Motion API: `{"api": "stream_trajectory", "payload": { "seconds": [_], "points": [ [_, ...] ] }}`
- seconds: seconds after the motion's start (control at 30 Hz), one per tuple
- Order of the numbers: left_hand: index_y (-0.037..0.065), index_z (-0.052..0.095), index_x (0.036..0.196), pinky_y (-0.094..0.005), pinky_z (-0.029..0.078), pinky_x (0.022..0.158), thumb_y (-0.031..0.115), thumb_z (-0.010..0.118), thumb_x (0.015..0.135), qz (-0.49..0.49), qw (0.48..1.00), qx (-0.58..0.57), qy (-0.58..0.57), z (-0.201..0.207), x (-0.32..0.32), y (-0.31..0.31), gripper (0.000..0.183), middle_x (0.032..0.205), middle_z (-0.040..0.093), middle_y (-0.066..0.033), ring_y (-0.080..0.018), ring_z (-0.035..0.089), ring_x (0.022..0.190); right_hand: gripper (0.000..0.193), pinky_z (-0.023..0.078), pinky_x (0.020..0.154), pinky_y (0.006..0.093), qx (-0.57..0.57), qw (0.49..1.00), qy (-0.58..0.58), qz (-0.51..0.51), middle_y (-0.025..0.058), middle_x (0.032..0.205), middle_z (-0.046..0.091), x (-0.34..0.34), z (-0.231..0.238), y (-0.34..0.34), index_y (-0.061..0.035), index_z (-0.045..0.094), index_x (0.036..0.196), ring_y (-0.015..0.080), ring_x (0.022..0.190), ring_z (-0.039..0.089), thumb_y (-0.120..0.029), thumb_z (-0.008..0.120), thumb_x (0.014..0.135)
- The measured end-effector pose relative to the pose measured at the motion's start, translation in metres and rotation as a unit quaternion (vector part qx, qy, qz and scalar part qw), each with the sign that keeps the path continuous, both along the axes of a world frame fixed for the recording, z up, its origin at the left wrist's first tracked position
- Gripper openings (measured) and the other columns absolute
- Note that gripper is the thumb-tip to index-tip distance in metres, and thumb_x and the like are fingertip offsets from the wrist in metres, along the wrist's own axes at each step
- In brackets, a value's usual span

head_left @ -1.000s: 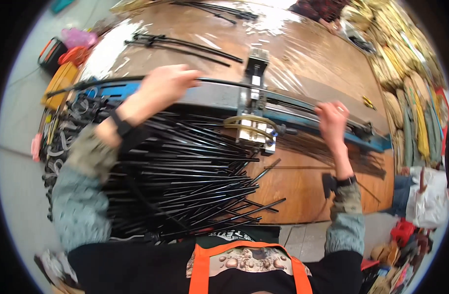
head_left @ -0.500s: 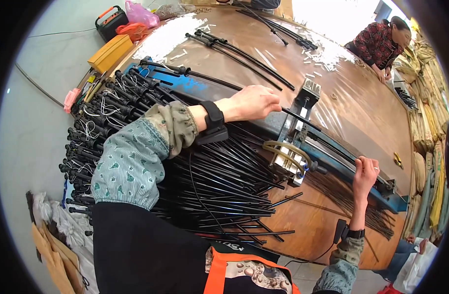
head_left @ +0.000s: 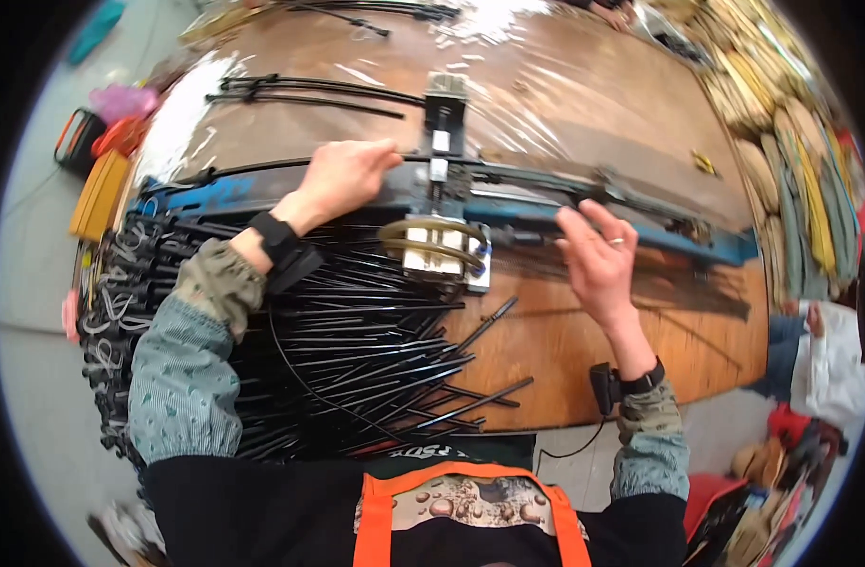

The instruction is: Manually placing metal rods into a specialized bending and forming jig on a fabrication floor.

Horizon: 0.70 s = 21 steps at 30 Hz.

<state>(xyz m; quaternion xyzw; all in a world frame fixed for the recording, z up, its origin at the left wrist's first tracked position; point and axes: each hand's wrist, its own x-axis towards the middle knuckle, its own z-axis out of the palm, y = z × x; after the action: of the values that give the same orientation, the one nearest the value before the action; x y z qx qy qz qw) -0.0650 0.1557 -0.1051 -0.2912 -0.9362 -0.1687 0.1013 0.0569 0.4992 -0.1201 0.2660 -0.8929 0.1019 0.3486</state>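
Note:
My left hand (head_left: 352,180) is closed round a long thin black rod (head_left: 262,167), fingertips pinching it just left of the metal clamp unit (head_left: 444,248). The rod has a thicker black fitting at its left end and lies along the blue bench machine (head_left: 536,210). At the clamp, the rod's right part is hard to tell from the rails. My right hand (head_left: 598,265) hovers near the machine's front side, right of the clamp, fingers apart and slightly blurred, with nothing visible in them. Below my left arm lies a heap of black rods (head_left: 357,350).
Several black rods (head_left: 338,92) lie beyond the machine on the film-covered table (head_left: 583,104). Small yellow-handled pliers (head_left: 703,163) lie to the right. Thin dark rods (head_left: 697,288) lie under the rail. A yellow box (head_left: 99,197) stands left. Another person's hand (head_left: 614,13) shows at the top.
My view has swung right. My right hand has come off the machine's right part, moved inward toward the clamp, and opened. My left hand still holds the rod beside the clamp.

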Motion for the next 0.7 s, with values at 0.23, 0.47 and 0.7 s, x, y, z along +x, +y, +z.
{"api": "stream_trajectory", "payload": {
  "seconds": [0.23,0.47,0.7],
  "points": [
    [0.008,0.055,0.088,-0.0494,0.046,0.063,0.026,0.054,0.095,-0.012,0.999,-0.027,-0.019,0.003,0.000,0.008,0.019,0.078,0.062,-0.0182,-0.0417,0.060,0.078,0.027,0.039,0.085,0.0360,-0.087,0.989,-0.117,-0.009,0.0058,0.094,0.068,0.019,-0.012,-0.014,-0.0068,0.067,0.109,0.0236,0.092,0.060,-0.008,0.070,0.082],
    [0.009,0.054,0.090,-0.0493,0.046,0.062,0.021,0.054,0.095,-0.051,0.998,0.026,0.041,-0.010,-0.001,0.001,0.013,0.078,0.063,-0.0177,-0.0415,0.060,0.077,0.015,0.045,0.069,0.0367,-0.198,0.965,-0.136,0.106,0.0119,0.081,0.061,0.001,-0.040,-0.018,-0.0015,0.064,0.098,0.0290,0.078,0.058,-0.005,0.067,0.084],
    [0.011,0.059,0.092,-0.0402,0.051,0.060,0.017,0.059,0.090,-0.140,0.961,-0.033,0.235,-0.007,-0.025,0.001,0.006,0.079,0.065,-0.0099,-0.0295,0.065,0.072,0.018,0.048,0.068,0.0362,-0.038,0.970,-0.238,-0.024,0.0105,0.082,0.061,0.019,-0.033,-0.005,-0.0034,0.064,0.095,0.0292,0.077,0.058,-0.010,0.070,0.079]
  ]
}}
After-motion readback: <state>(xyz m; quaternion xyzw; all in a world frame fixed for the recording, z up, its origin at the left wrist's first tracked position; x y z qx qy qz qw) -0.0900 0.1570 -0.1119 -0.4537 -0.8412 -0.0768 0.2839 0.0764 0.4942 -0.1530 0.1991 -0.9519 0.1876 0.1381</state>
